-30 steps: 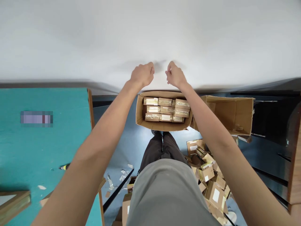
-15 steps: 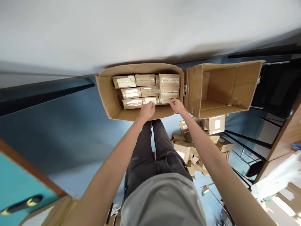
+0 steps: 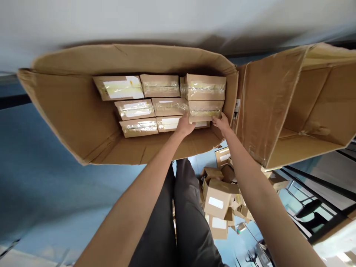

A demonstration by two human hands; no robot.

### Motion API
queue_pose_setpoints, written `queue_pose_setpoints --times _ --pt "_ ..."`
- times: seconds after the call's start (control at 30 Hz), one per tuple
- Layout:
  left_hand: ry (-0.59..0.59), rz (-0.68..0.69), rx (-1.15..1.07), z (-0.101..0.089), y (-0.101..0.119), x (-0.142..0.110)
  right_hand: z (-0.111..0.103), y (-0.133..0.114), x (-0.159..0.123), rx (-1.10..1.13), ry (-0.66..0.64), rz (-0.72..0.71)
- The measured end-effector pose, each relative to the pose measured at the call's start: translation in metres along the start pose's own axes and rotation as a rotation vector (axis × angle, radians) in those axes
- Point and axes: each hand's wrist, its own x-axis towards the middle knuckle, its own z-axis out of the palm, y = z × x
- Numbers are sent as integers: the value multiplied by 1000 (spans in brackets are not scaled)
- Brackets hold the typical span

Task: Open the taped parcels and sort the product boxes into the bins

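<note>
A large open cardboard box (image 3: 69,107) holds several small taped cartons stacked in three rows. My left hand (image 3: 185,126) reaches over the near wall, its fingers curled at the left end of a small carton (image 3: 205,110) in the right column. At that carton's right end, my right hand (image 3: 221,123) has its fingers closed on the lower corner. Below it, part of another labelled carton (image 3: 202,125) shows between my hands. Above it lies a taped carton (image 3: 206,87). The fingertips are partly hidden.
A second large open cardboard box (image 3: 271,107) stands against the right side of the first. Loose cartons (image 3: 217,198) lie in a pile on the blue floor (image 3: 55,207) to my right. A pale wall (image 3: 139,22) rises behind the boxes.
My view has come closer to the box. Both hands have moved deeper inside and now hold the ends of a small carton in the right column.
</note>
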Motion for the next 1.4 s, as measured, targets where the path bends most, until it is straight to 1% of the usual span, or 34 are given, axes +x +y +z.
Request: queue_pose_setpoints --times 0.1,0.17,0.23,0.27,0.33,0.4,0.5,0.6,0.67,0.8,0.9,1.0,1.1,1.2,1.3,1.4 --pt "-41 -18 -16 10 -10 12 6 5 20 190 47 171" --pt "-56 -55 -52 10 -18 10 6 6 22 230 58 205" --pt "-72 -80 -105 7 -27 -3 4 5 11 226 65 199" --pt "-77 -81 -137 5 -31 -13 3 3 0 220 63 184" --pt "-66 -77 -198 0 -38 -43 1 0 -30 205 37 153" --pt "-30 -100 -249 -8 -44 -83 0 -6 -69 184 -14 135" --pt "49 -163 -327 -28 -50 -157 4 -21 -135 137 -94 122" --pt "144 -203 -378 -59 -56 -236 15 -48 -202 70 -198 91" --pt "242 -257 -370 -82 -59 -291 26 -72 -246 15 -290 60" --pt "540 -395 -313 -120 -64 -401 44 -125 -332 -127 -528 11" --pt "790 -392 -256 -144 -66 -482 59 -161 -392 -208 -699 -40" --pt "1044 -372 -173 -165 -68 -557 80 -190 -452 -269 -815 -88" --pt "1263 -389 -98 -183 -74 -623 99 -210 -517 -316 -909 -146" --pt "1415 -409 -91 -197 -85 -681 107 -224 -582 -347 -1026 -219" --pt "1520 -431 -178 -204 -98 -733 104 -232 -641 -347 -1141 -325" --pt "1623 -419 -274 -206 -108 -781 93 -233 -693 -351 -1268 -436"
